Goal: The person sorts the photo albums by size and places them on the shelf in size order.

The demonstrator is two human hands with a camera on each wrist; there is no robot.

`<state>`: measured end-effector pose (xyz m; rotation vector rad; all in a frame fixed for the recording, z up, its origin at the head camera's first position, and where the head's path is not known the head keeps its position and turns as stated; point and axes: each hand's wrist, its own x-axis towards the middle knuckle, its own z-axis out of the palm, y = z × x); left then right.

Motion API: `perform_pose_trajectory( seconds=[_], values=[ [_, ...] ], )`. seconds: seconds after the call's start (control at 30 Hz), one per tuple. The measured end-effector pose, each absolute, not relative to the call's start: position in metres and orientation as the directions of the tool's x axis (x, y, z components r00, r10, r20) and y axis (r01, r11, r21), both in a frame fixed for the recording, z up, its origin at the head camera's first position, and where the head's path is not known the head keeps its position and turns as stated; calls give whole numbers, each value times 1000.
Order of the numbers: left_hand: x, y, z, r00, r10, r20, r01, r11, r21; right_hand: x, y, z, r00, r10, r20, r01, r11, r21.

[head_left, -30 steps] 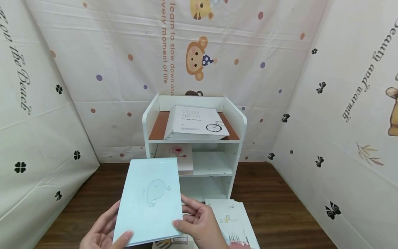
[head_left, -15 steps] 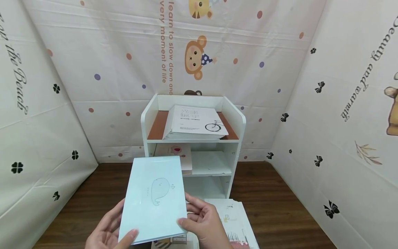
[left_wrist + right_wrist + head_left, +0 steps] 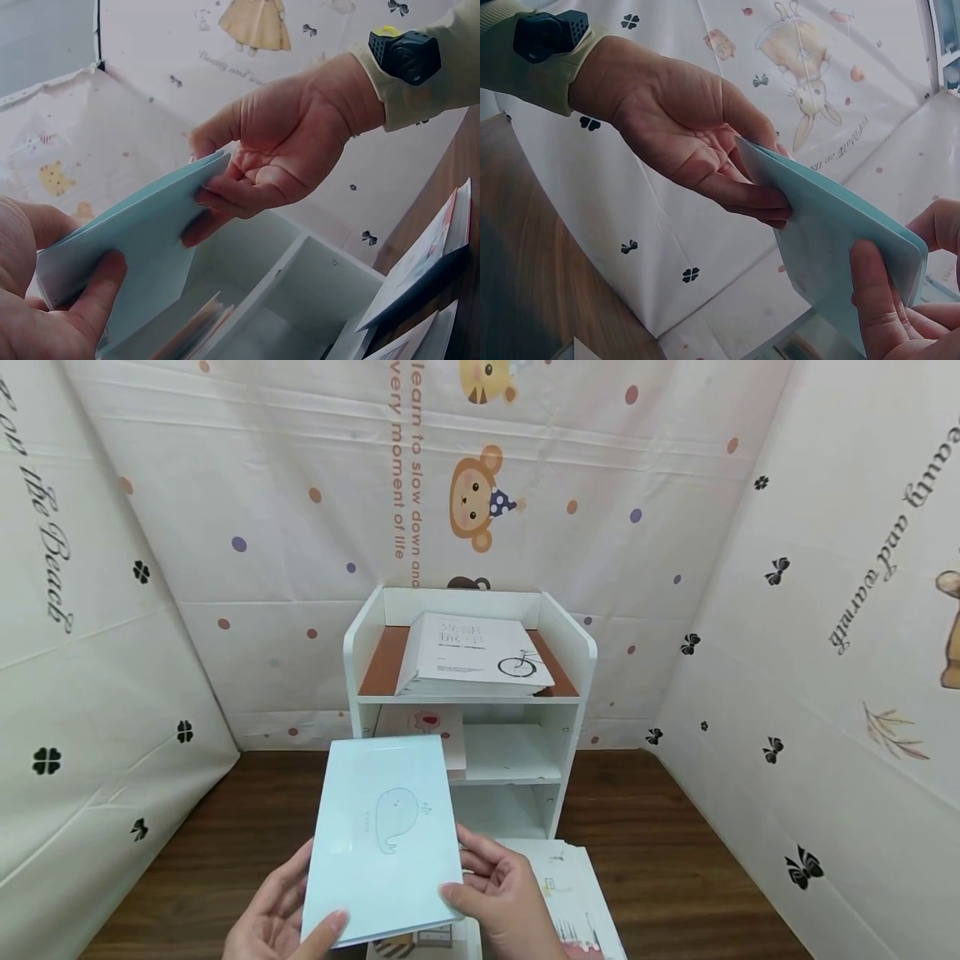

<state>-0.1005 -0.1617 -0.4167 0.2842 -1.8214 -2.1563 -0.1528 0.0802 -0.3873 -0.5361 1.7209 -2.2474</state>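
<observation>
Pale blue in the head view: a thin rectangular smooth-covered notebook (image 3: 375,885), with a fine line-drawn whale (image 3: 397,814) on its cover. Held raised above the dark brown wood-grain table (image 3: 660,852), before the white open-fronted shelf unit (image 3: 576,647), overlapping its lower left in this view. Gripped at the left long edge, close to the near corner, by the bare left hand (image 3: 277,914); gripped at the right long edge, also toward the near end, by the bare right hand (image 3: 501,893). Closed about the edges in both cases, thumbs on the cover, fingers behind. Judged as a step: holding and steering the notebook two-handed, not letting go. Calling, with any next move, for matched pressure and an unhurried turn of both wrists. Long axis running near to far, cover facing up toward the head camera; spout pointing to the right, tail to the near edge.

In the left wrist view, seen nearly edge-on, slanting up from left hand to right, above thin book edges (image 3: 196,326) in a compartment.

In the right wrist view, pinched at both sides again; apparently parted a little along the edge, so best kept squeezed shut.
</observation>
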Motion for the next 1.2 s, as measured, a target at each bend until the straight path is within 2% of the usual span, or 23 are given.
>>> perform_pose_trajectory(
  seconds=[0.47,0.73,1.2],
  values=[
    [-102,-150,-415,-945,-325,39,91,-147,985,-152,89,-385,-890,-413,191,-61,-309,-949],
    [-104,-140,-412,-953,-301,21,71,-155,985,-152,98,-388,-900,-396,181,-60,-300,-952],
    [-108,-121,-409,-956,-283,70,122,-169,978,-154,112,-392,-898,-385,213,-85,-324,-942]
  ],
)
